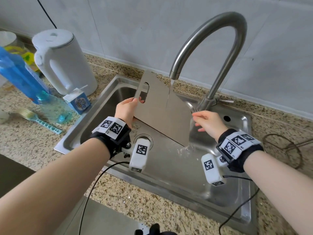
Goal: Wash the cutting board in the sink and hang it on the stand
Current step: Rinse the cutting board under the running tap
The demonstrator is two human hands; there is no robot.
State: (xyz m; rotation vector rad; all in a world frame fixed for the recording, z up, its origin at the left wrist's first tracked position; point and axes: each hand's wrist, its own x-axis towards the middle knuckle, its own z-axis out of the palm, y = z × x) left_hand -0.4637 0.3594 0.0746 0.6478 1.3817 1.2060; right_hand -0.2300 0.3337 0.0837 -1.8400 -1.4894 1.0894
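Rinsing is the step in hand: the cutting board [162, 109] sits tilted at the centre of the frame, over the sink [237, 197], with water from the faucet [208, 39] running down its face and off its lower right corner. The left hand [126, 110] has its grip clamped on the board's edge beside the handle slot, thumb on the front. The right hand [207, 122] touches the board's right edge with fingers relaxed and apart, under the runoff. No stand is in view. Next, I judge, comes turning the board to rinse its other face, which calls for both hands holding firmly, since wet metal slips.
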